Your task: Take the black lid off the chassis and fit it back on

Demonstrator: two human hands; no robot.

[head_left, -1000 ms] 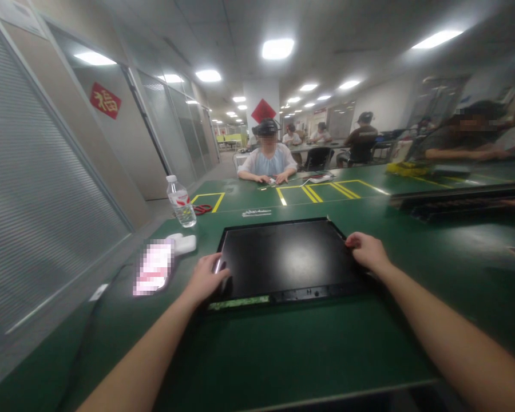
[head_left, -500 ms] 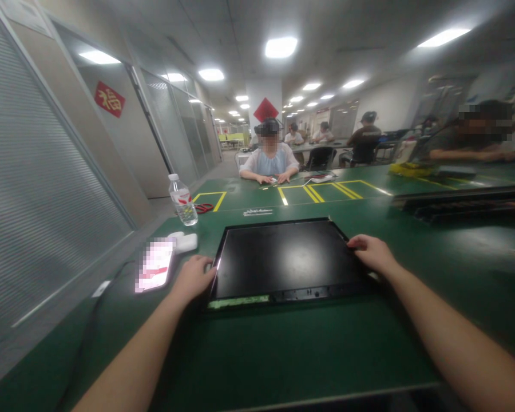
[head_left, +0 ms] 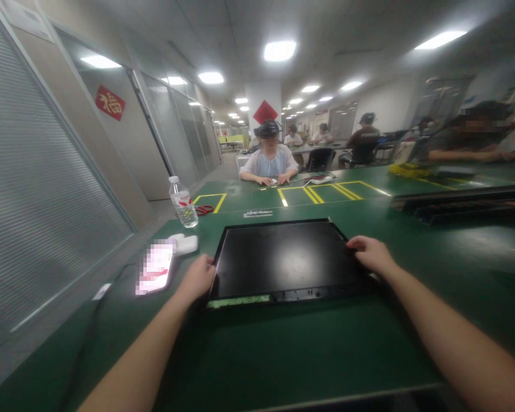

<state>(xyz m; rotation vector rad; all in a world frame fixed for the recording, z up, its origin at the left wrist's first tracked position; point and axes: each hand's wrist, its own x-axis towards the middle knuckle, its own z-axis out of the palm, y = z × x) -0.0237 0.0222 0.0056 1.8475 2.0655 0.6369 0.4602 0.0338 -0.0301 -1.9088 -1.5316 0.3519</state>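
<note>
1. Since it is laid at the left of the frame, clear of the work, a phone [head_left: 154, 268] is judged to be set aside yet within reach on the green table [head_left: 283, 355]. A small white case [head_left: 185, 244] is placed at its far end. A water bottle [head_left: 182, 202] is stood upright farther back, with red scissors [head_left: 203, 210] just beside it.
2. Left of centre, the left hand [head_left: 198, 278] is curled closed against the left edge of the black panel [head_left: 283, 257], near its lower-left corner. The fingers are folded round the rim; how far beneath it they reach cannot be told.
3. At the centre of the frame the black panel is laid flat and face up on the table. A pale green strip [head_left: 239, 300] is exposed along its near edge. It is judged to be taken by its opposite edges so that the glossy face is not touched and the panel is steadied against sliding.
4. Right of centre, the right hand [head_left: 371, 253] is bent over the panel's right edge. The fingertips are pressed onto the frame and the fingers are drawn together, not spread; the thumb is hidden.
5. At the far right a second dark panel [head_left: 463, 200] is laid flat, well apart from both hands.
</note>
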